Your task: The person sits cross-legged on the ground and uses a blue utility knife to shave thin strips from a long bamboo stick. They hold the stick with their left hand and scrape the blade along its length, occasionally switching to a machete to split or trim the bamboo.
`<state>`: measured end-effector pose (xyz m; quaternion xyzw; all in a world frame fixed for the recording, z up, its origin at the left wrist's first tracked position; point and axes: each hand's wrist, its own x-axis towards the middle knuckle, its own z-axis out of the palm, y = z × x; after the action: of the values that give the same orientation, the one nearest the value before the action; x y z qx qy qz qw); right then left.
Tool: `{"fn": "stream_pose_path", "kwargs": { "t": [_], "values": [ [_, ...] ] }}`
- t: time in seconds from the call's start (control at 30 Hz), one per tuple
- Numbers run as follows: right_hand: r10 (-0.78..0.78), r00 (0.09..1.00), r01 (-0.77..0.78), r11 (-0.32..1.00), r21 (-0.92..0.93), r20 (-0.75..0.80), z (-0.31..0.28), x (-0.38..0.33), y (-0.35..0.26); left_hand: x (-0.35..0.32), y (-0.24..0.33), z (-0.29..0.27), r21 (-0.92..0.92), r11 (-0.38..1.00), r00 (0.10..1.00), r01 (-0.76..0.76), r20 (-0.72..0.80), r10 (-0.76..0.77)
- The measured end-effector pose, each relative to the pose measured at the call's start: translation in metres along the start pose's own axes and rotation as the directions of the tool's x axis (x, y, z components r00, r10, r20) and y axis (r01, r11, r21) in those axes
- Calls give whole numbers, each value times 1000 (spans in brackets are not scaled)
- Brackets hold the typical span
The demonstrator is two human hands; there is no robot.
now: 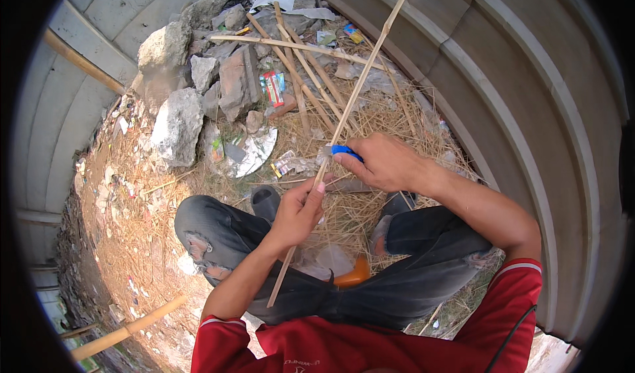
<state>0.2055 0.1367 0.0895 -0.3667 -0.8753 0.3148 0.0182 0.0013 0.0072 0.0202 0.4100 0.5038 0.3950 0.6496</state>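
We see a long bamboo strip [365, 81] slanting from the top edge, right of centre, down to the lower centre. Near the middle of the frame, our left hand [297, 213] pinches it, thumb pressed along it. Our right hand [378, 160], just right of centre, is curled around a blue knife [342, 151] — its blade lies at the strip, though we cannot tell how deep. Bamboo poles [264, 41] lie at upper centre, beside grey rocks [178, 128] at upper left.
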Motion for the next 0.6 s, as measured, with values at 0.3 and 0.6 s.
{"fn": "stream_pose_path", "kwargs": {
  "t": [0.3, 0.6],
  "values": [
    [99, 985, -108, 992, -61, -138, 30, 14, 22, -4, -4, -7, 21, 998, 998, 67, -22, -66],
    [310, 839, -390, 916, -97, -448, -24, 27, 115, -12, -10, -4, 77, 995, 995, 64, 68, -69]
  ]
}}
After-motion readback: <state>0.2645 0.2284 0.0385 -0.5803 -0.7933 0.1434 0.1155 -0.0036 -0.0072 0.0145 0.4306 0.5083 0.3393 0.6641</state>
